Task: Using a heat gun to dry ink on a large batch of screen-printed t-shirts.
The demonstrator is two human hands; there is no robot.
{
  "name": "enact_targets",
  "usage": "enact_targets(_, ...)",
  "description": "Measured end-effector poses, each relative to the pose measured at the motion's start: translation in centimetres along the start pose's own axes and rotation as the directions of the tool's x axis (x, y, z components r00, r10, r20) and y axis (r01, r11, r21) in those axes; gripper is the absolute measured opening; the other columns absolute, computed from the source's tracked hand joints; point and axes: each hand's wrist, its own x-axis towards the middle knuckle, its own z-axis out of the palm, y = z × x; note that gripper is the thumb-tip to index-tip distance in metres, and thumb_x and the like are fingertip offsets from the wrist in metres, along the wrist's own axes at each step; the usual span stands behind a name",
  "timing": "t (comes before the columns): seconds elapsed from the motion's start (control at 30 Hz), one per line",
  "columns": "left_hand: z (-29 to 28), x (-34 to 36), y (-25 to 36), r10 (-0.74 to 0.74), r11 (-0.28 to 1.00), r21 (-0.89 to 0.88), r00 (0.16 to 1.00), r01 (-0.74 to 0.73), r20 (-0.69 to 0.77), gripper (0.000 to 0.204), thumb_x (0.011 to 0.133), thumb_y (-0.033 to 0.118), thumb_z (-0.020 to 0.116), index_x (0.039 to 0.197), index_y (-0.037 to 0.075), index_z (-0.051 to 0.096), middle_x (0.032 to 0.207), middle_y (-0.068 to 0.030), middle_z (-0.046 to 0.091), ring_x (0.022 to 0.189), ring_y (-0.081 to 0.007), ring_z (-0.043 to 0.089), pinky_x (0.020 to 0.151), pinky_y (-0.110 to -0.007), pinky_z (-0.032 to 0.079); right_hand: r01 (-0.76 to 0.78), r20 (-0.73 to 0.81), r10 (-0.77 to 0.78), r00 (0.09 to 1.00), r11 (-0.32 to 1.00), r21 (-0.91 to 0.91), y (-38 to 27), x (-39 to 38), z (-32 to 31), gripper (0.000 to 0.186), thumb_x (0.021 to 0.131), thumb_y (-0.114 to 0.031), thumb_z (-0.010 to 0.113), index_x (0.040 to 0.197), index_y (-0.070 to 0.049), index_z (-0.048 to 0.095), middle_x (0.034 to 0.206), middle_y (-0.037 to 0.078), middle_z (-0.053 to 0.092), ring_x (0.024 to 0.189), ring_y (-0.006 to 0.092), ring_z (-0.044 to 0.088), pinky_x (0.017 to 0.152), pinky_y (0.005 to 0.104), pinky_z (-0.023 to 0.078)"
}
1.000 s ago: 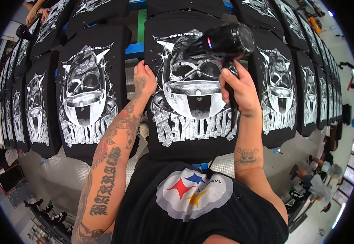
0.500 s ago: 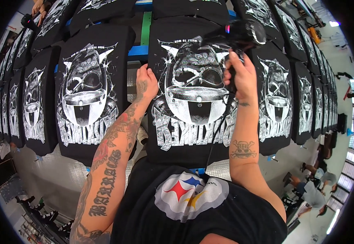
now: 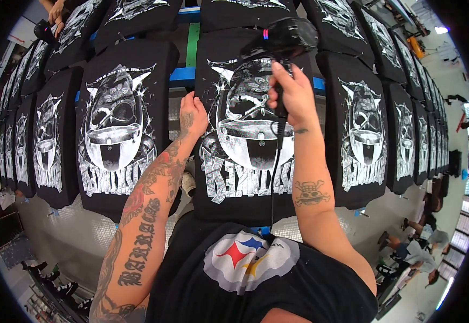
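A black hair dryer [image 3: 294, 36] with a red and blue light is in my right hand [image 3: 293, 94], its fingers wrapped round the handle. The nozzle points left over the top of the print on a black T-shirt [image 3: 234, 207], spread flat on a board in front of me. From the handle a black cord [image 3: 275, 177] runs down across the shirt towards me. My left hand [image 3: 194, 114] lies against that shirt's left edge, fingers stretched out and holding nothing visible. The shirt's white-and-grey print of a horned, helmeted head is partly covered by my right hand and the dryer.
More black printed shirts lie on boards either side, such as one on the left [image 3: 97, 194] and one on the right [image 3: 361, 196]. Blue and green bars [image 3: 193, 46] show between boards. At the far left, another person's hand [image 3: 56, 13] is near a black dryer [image 3: 44, 32].
My right hand and the hair dryer have moved left across the upper print, with the dryer also slightly higher. My left hand has shifted slightly down.
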Motion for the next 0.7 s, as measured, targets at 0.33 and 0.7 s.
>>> enact_targets(0.33,0.0,0.1,-0.6,-0.007,1.000,-0.017,1.000,0.007,0.004,0.034,0.106,0.022,0.045,0.124,-0.001,0.061,0.119,-0.0242,0.065,0.113,-0.0429,0.061,0.099,-0.048,0.048,0.037,-0.150,-0.037,0.988,0.999,0.003,-1.0,-0.5,-2.4,0.025,0.100,-0.028,0.070,0.100,-0.008,0.055,0.078,0.002,0.058,0.055,0.0106,0.055,0.044,0.0274,0.046)
enact_targets(0.7,0.0,0.2,-1.1,0.032,0.999,-0.017,0.999,-0.033,-0.007,0.034,0.106,0.024,0.046,0.125,-0.001,0.060,0.119,-0.0256,0.065,0.112,-0.0434,0.062,0.098,-0.048,0.049,-0.017,-0.255,0.007,0.967,0.999,-0.037,-3.4,-4.6,-8.6,0.030,0.102,-0.030,0.068,0.118,-0.006,0.060,0.084,0.002,0.057,0.061,0.0115,0.053,0.050,0.0269,0.043)
